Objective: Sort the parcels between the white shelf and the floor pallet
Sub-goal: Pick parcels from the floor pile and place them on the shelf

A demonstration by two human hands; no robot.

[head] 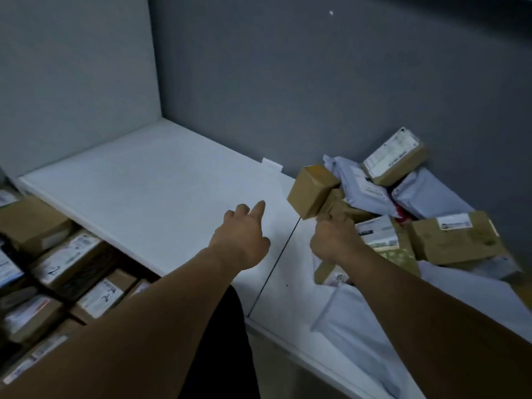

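Right hand [335, 240] holding small box [312, 191], plain brown

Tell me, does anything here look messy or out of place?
Yes. The parcel heap at the right end of the white shelf is jumbled, brown boxes tilted across grey bags. The lower boxes at left sit in tidy rows.

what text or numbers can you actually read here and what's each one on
"1205", or close to it, turned sideways: on the low box below the right hand.
Handwritten stroke like "7": on a lower-left box; unsure.
Printed labels on the piled parcels: too blurred to read.
Small box in the right hand's grip: no text shows.
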